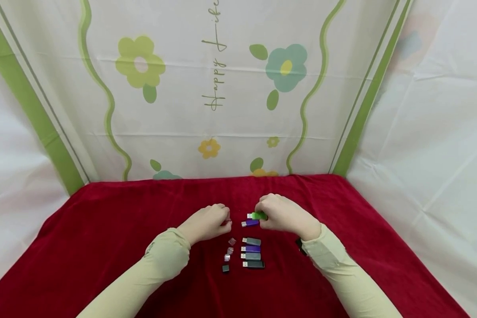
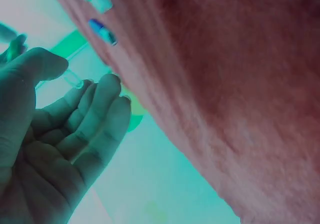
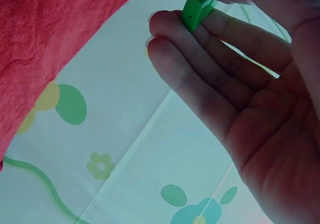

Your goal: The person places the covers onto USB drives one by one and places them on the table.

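My right hand (image 1: pixel 284 213) pinches a green USB stick (image 1: pixel 258 216) between thumb and fingers, its bare metal plug pointing left. In the right wrist view only the green end (image 3: pixel 196 12) shows. Across from it, my left hand (image 1: pixel 208 222) pinches a small clear cap (image 2: pixel 73 78) between thumb and fingertips; the head view mostly hides it. Just below the green stick lies a purple USB stick (image 1: pixel 250 223), plug to the left. Closer to me, a column holds a grey stick (image 1: pixel 253 241), another purple one (image 1: pixel 252 249), a second grey one (image 1: pixel 252 256) and a black one (image 1: pixel 255 264).
Left of the sticks, clear caps (image 1: pixel 230 251) and a black cap (image 1: pixel 225 268) form a column. A red cloth (image 1: pixel 115 247) covers the table. A flower-printed curtain (image 1: pixel 238 119) hangs behind it, with white fabric (image 1: pixel 433 145) at the sides.
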{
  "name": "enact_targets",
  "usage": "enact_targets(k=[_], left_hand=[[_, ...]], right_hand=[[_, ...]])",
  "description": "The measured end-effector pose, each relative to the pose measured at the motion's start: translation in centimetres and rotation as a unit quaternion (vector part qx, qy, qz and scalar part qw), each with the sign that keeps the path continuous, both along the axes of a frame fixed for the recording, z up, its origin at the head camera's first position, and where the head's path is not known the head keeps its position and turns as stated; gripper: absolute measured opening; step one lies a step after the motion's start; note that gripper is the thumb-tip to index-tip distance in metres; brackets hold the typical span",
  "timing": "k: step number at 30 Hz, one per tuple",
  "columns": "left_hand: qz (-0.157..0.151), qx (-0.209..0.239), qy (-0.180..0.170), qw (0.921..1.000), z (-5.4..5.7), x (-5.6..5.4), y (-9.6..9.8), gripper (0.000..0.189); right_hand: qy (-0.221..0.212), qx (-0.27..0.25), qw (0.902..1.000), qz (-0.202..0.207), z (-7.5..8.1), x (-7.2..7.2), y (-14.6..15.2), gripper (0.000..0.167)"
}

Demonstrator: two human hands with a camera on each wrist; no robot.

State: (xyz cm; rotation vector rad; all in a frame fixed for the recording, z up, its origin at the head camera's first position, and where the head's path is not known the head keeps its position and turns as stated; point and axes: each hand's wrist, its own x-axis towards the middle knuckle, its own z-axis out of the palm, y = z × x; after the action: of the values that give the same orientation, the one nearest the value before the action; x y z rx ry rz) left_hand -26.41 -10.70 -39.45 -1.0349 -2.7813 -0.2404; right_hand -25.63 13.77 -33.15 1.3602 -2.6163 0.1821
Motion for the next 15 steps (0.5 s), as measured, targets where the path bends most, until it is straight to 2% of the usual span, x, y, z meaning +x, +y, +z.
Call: enact_targets(k=[3, 7, 15], left_hand=[[0.002, 0.037, -0.004, 0.9993, 0.5, 0.8, -0.8, 0.012], [-0.004, 0.075, 0.009, 0.9971, 1.2, 2.0, -1.8, 0.008], [0.003, 0.103, 0.035, 0.9941, 1.8, 4.4, -3.1, 0.007]], right_hand=[[-0.003, -0.002, 1.0, 0.003, -0.1, 0.1, 0.0, 0.015], [0.001, -0.006, 0.9999, 0.009, -0.1, 0.2, -0.1, 0.014], [-0.001, -0.008, 0.9999, 0.011, 0.0, 0.4, -0.2, 0.014]])
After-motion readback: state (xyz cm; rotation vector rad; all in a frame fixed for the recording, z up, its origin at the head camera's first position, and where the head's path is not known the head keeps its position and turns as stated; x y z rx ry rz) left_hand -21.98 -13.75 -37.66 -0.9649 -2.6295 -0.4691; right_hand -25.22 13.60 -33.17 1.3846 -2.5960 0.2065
